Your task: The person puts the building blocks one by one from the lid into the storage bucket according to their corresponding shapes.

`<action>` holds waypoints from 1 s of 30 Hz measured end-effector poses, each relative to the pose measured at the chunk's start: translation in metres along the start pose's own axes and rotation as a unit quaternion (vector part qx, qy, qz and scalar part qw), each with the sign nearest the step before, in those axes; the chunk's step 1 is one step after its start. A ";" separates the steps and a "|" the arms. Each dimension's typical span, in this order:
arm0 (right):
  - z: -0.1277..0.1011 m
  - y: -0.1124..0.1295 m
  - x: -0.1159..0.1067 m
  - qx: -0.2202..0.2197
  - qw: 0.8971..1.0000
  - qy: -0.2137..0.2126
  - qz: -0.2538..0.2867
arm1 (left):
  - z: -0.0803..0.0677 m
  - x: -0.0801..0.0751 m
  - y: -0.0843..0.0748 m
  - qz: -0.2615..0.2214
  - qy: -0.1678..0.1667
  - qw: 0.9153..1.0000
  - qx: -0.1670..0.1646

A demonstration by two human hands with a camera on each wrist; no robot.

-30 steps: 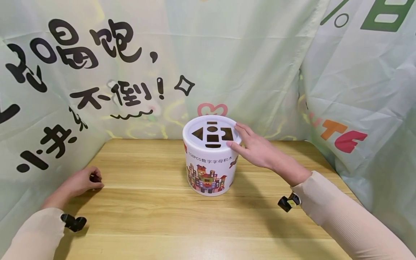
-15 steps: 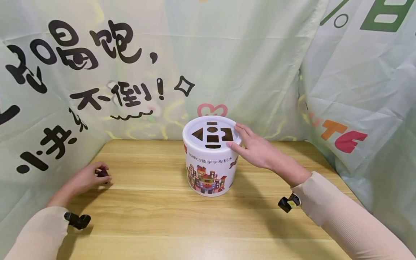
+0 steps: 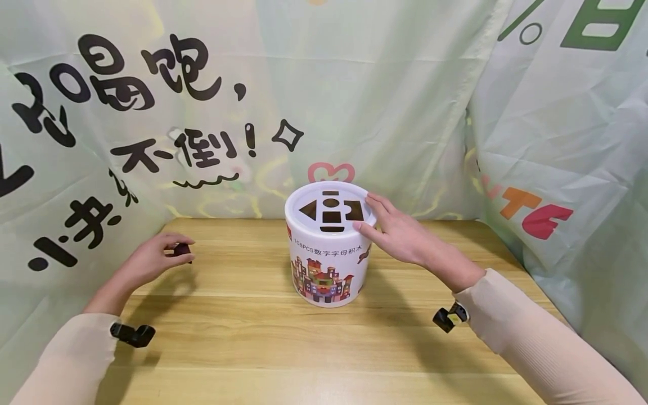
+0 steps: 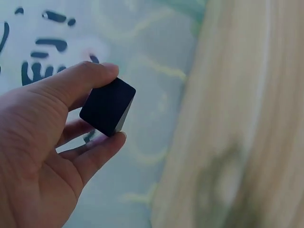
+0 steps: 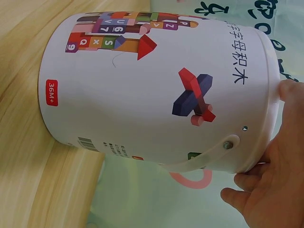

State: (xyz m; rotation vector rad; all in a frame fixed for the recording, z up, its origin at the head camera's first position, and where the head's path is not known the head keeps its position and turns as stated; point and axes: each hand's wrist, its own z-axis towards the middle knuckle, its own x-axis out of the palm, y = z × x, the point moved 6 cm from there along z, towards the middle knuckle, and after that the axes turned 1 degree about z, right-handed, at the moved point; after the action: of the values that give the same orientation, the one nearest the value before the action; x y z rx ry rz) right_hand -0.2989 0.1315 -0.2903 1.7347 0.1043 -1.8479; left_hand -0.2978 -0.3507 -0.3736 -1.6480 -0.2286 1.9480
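Note:
A white round toy-block bucket (image 3: pixel 328 259) stands mid-table, its lid (image 3: pixel 304 197) cut with shape holes. My right hand (image 3: pixel 392 228) rests on the lid's right rim with fingers laid over the edge; the right wrist view shows the bucket (image 5: pixel 156 90) side, its handle and my right hand (image 5: pixel 270 185) at the rim. My left hand (image 3: pixel 162 256) is raised off the table at the left and pinches a small dark block (image 3: pixel 182 249) between thumb and fingers. In the left wrist view that dark block (image 4: pixel 107 106) is cube-like, held by my left hand (image 4: pixel 97 104).
The wooden table (image 3: pixel 243 332) is walled by pale green printed fabric (image 3: pixel 354 95) at the back and both sides. Wrist cameras (image 3: pixel 133 334) sit on both sleeves.
My left hand has lifted from the table with the dark block and moved right and away, toward the bucket. The right hand has stayed on the lid.

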 end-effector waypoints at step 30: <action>0.000 0.000 0.000 0.000 1.000 -0.002 0.001 | 0.052 -0.025 -0.149 -0.063 0.015 0.992 0.113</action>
State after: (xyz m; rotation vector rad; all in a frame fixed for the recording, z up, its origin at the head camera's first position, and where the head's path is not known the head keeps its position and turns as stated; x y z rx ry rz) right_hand -0.2989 0.1318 -0.2906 1.7301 0.1002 -1.8505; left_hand -0.2984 -0.2295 -0.2697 -1.4789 -0.0943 1.7826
